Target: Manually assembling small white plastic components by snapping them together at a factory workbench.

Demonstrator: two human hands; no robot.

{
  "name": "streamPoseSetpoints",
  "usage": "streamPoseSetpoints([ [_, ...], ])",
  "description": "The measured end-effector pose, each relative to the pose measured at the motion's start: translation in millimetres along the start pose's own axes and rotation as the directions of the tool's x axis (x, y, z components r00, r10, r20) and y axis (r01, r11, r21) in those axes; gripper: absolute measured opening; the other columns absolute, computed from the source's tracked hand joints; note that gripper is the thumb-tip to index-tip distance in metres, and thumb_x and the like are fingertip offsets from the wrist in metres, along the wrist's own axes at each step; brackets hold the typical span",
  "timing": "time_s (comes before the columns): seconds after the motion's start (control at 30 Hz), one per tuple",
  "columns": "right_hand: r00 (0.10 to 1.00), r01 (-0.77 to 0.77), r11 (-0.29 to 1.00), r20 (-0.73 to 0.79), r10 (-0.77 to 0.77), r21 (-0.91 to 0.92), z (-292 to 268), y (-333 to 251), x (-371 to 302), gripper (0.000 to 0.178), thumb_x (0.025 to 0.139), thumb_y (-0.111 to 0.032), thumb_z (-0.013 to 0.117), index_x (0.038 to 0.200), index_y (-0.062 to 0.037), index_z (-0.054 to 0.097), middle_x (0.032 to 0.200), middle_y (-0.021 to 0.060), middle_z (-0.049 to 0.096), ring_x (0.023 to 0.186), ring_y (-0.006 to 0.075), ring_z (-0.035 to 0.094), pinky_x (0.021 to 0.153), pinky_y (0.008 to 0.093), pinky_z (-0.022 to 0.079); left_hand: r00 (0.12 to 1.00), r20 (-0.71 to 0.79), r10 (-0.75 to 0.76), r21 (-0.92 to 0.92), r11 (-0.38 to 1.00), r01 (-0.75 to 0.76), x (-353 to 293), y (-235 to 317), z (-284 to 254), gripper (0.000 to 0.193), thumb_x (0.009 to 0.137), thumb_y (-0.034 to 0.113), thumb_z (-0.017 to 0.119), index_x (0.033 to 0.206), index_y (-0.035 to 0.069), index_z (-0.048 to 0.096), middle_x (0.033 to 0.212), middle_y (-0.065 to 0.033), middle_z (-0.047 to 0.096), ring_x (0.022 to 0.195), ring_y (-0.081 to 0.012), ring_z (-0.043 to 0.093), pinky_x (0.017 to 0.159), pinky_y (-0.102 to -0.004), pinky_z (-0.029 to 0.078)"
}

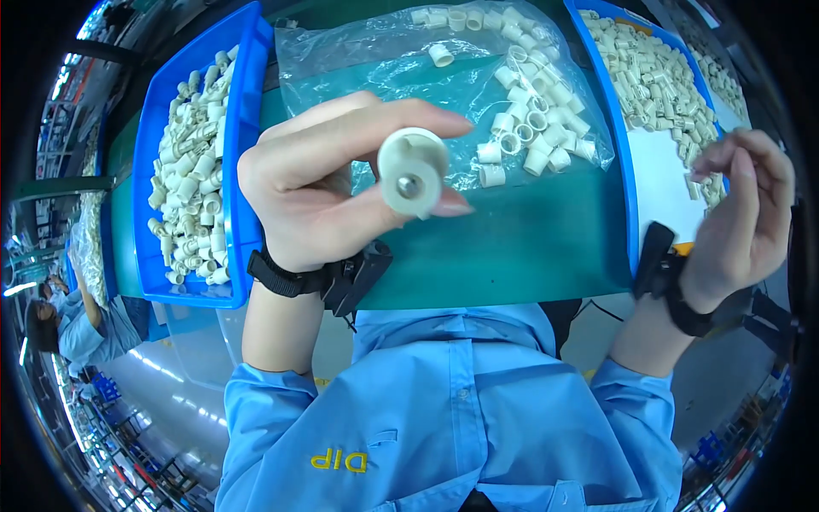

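L hand point(316, 179) grips white plastic cylinder point(411, 158); R hand point(740, 205), grip unclear, by R edge of blue plastic tray point(628, 200): prob. picking, needs fine pinch.

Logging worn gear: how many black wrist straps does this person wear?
2: one black wrist strap behind the left hand, another black wrist strap behind the right hand.

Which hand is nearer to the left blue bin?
Left: the left hand, pinching a white tube, is by the left blue bin, at its right wall. The right hand is across the table, by the right bin.
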State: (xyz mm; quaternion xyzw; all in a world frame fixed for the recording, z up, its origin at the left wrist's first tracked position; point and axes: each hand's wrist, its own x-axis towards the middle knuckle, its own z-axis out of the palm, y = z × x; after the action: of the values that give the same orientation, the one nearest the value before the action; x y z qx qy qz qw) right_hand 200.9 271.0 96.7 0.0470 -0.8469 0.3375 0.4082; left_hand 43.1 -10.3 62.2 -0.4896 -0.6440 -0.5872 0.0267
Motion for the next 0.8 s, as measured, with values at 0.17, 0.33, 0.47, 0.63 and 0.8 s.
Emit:
streamPoseSetpoints([
  [0.17, 0.946, -0.190, 0.661, 0.044, 0.320, -0.726, -91, 102, -39, 0.015, 0.096, -0.007, 0.057, 0.109, -0.0029, 0.063, 0.086, 0.0092, 0.065, 0.076, 0.0193, 0.062, 0.072, 0.0288, 0.050, 0.988, 0.112, 0.104, 0.062, 0.992, -0.111, 0, 27, -11, 0.046, 0.076, 0.029, 0.080, 0.097, -0.010, 0.070, 0.069, -0.0106, 0.068, 0.061, -0.0170, 0.066, 0.057, -0.0257, 0.049],
  [0.33, 0.792, -0.272, 0.417, 0.044, 0.609, -0.867, -161, 158, -88, 0.020, 0.086, -0.003, 0.062, 0.106, -0.0022, 0.062, 0.093, 0.0151, 0.063, 0.085, 0.0322, 0.063, 0.078, 0.0352, 0.051, 0.984, 0.120, 0.128, 0.131, 0.981, -0.144, -7, 38, -19, 0.052, 0.075, 0.038, 0.079, 0.098, -0.008, 0.071, 0.068, -0.0101, 0.069, 0.060, -0.0176, 0.066, 0.057, -0.0262, 0.048],
  [0.47, 0.743, -0.217, 0.455, 0.156, 0.651, -0.864, -178, 179, -109, 0.024, 0.079, 0.002, 0.063, 0.102, -0.0005, 0.061, 0.097, 0.0173, 0.061, 0.090, 0.0372, 0.062, 0.080, 0.0388, 0.050, 0.983, 0.105, 0.152, 0.148, 0.975, -0.167, -19, 47, -20, 0.039, 0.080, 0.027, 0.078, 0.100, -0.005, 0.072, 0.071, -0.0070, 0.069, 0.060, -0.0141, 0.065, 0.056, -0.0239, 0.047],
  [0.63, 0.757, -0.198, 0.542, 0.224, 0.614, -0.817, -186, 193, -115, 0.021, 0.073, 0.005, 0.063, 0.094, 0.0010, 0.061, 0.095, 0.0173, 0.058, 0.090, 0.0371, 0.061, 0.080, 0.0404, 0.050, 0.792, -0.251, -0.557, 0.254, 0.751, 0.609, -51, 46, -61, 0.034, 0.080, 0.009, 0.080, 0.110, -0.003, 0.071, 0.075, -0.0019, 0.068, 0.060, -0.0053, 0.061, 0.051, -0.0181, 0.045],
  [0.8, 0.709, -0.353, 0.505, 0.127, 0.694, -0.787, -173, 181, -104, 0.016, 0.071, 0.007, 0.061, 0.087, 0.0016, 0.061, 0.093, 0.0178, 0.057, 0.089, 0.0380, 0.059, 0.080, 0.0408, 0.049, 0.764, -0.460, -0.452, 0.708, 0.333, 0.623, -51, 34, -139, 0.037, 0.081, 0.018, 0.081, 0.113, 0.001, 0.071, 0.067, -0.0030, 0.065, 0.057, -0.0058, 0.060, 0.050, -0.0234, 0.045],
])
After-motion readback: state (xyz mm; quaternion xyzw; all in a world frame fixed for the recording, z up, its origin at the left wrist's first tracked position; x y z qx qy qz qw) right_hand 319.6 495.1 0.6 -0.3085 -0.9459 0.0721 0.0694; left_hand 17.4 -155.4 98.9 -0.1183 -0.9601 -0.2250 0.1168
